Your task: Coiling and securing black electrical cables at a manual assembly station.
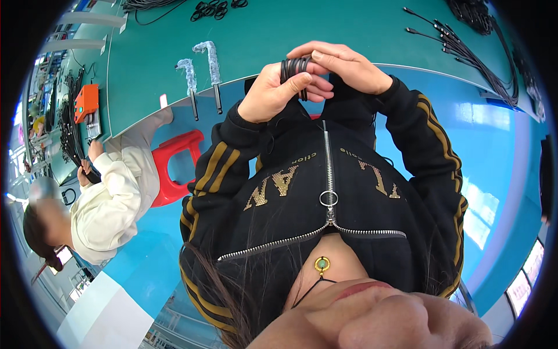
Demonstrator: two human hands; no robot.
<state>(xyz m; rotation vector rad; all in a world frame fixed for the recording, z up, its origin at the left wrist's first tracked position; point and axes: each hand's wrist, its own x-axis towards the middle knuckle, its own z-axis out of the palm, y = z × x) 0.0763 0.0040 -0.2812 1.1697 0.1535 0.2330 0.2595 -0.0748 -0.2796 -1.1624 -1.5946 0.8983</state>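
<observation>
A black cable [293, 69] is wound in several turns around the fingers of my left hand [268, 92], just off the near edge of the green table. My left thumb lies across the lower side of the coil. My right hand [356, 71] closes over the coil from the right, its thumb at the windings and its fingers bent over the far side. A short length of the coil shows below the left thumb. Any loose end of the cable is hidden by the hands.
Two wrapped hooks [210, 64] jut from the edge of the green table [250, 35]. Coiled cables [212, 9] lie at the back, straight black cables [459, 49] at right. On the left, a person in white [119, 195] works by an orange device [86, 103] and a red stool [174, 168].
</observation>
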